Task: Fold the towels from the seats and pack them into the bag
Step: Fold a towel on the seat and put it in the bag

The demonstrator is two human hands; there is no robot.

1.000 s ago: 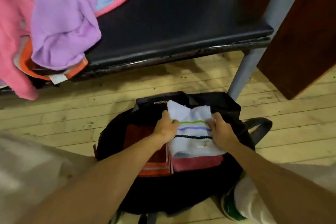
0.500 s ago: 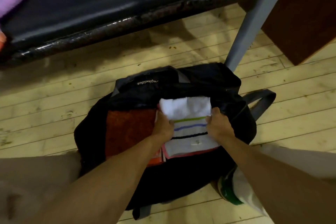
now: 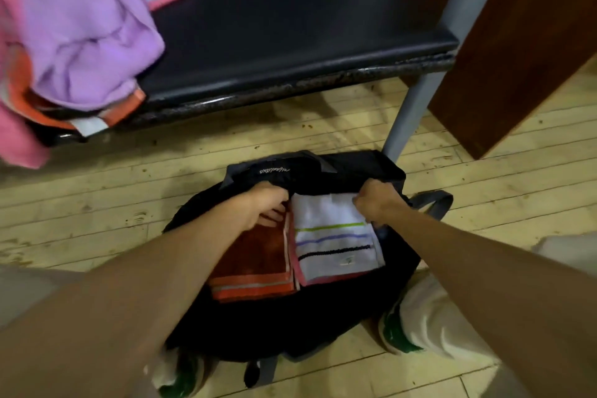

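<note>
Your hands slide off the striped white towel [image 3: 336, 236], now flat in the black bag [image 3: 323, 326], as left hand [image 3: 266, 207] and right hand [image 3: 376, 202] grip its far rim, unfolded towels [image 3: 87, 32] waiting on the seat [image 3: 290, 42].

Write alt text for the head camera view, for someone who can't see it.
Both hands reach into an open black bag on a wooden floor: the left hand beside a folded rust-orange towel, the right hand gripping the far corner of a folded white striped towel. Behind, unfolded purple and pink towels lie heaped on a black seat.
</note>
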